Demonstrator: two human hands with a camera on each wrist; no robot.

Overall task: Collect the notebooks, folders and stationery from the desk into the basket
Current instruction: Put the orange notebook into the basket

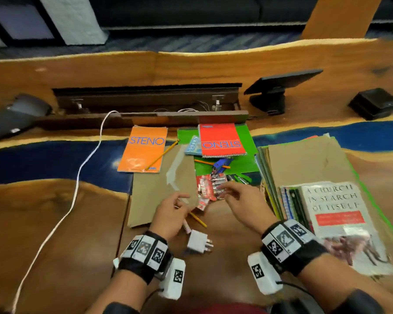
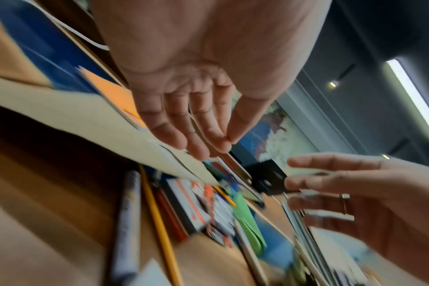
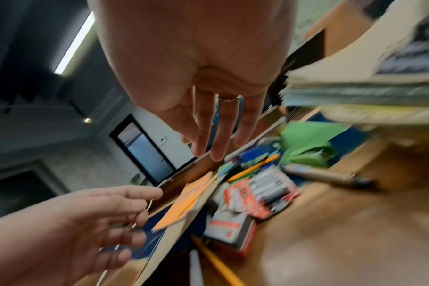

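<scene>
Wooden desk (image 1: 43, 211) with a blue inlaid band running across, a cable trough open at the back, dark carpet and a white pillar beyond. Orange steno pad (image 1: 143, 148) lying flat on the blue band, red steno pad (image 1: 221, 140) on a green folder (image 1: 247, 165) just beside it, brown folder (image 1: 159, 191) nearer, tape on its cover. Stack of folders and notebooks (image 1: 304, 164) at the right — a paperback book (image 1: 340, 220) on top. Battery packs (image 1: 210, 188) between the hands, a yellow pencil (image 1: 197, 219) and white plug adapter (image 1: 199, 242) close by. Left hand (image 1: 170, 214) hovering at the brown folder's near corner, fingers loosely extended, holding nothing. Right hand (image 1: 241, 200) over the batteries — fingers spread and straight, empty. No basket in view.
</scene>
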